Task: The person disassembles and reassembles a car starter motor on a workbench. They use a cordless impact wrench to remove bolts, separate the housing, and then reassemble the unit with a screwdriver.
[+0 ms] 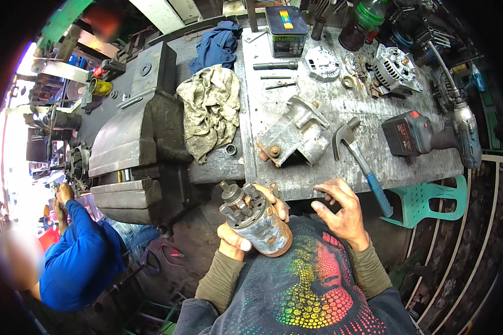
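A cylindrical starter motor [265, 230], worn silver with rust at its lower end, tilts in front of my torso, its shaft end up and to the left. Wrapped round its body is my left hand [233, 240], thumb on the near side and fingers on the far side. My right hand [341, 211] hovers to the right, apart from the motor, its fingers spread and holding nothing. Beyond the motor, a cast metal housing [296, 134] lies on the workbench [330, 187]. To its right is a claw hammer [362, 162] with a blue grip.
A large bench vise [128, 145] stands left, beside a crumpled rag [209, 109]. A cordless impact wrench [464, 134] lies right, near an alternator part [397, 70]. A green plastic stool [433, 201] sits below the bench. Another person [84, 257] in blue works at far left.
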`<state>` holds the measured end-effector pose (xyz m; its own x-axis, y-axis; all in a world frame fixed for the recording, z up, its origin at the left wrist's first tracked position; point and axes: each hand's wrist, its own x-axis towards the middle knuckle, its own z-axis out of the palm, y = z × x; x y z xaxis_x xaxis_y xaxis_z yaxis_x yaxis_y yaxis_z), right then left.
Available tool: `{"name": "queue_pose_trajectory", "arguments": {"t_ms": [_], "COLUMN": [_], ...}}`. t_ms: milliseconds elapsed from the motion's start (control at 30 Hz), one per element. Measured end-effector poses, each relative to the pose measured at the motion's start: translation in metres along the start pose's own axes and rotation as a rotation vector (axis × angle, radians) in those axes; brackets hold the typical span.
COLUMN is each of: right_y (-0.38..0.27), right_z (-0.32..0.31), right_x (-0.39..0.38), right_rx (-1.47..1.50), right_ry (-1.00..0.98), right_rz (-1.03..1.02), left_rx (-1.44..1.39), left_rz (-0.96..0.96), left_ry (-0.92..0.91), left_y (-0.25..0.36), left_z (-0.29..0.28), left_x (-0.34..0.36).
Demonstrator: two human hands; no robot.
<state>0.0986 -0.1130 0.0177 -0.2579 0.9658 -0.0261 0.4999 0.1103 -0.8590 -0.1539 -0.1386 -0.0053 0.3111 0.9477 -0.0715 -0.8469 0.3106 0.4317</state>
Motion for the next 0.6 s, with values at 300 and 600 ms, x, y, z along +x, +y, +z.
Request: {"name": "queue_pose_trajectory", "arguments": {"t_ms": [300, 600], "right_y": [0.0044, 0.0077], "right_z": [-0.0030, -0.0069], "right_x": [-0.0028, -0.0036], "right_rx": [0.023, 0.007], "right_ry": [0.024, 0.034], "right_rz": [0.026, 0.031], "left_rx": [-0.030, -0.084], "left_rz": [0.002, -0.062], "left_ry": [-0.084, -0.099], "left_y": [-0.0036, -0.0030], "left_z": [-0.0059, 0.0021], "left_x": [0.0062, 0.0062]}}
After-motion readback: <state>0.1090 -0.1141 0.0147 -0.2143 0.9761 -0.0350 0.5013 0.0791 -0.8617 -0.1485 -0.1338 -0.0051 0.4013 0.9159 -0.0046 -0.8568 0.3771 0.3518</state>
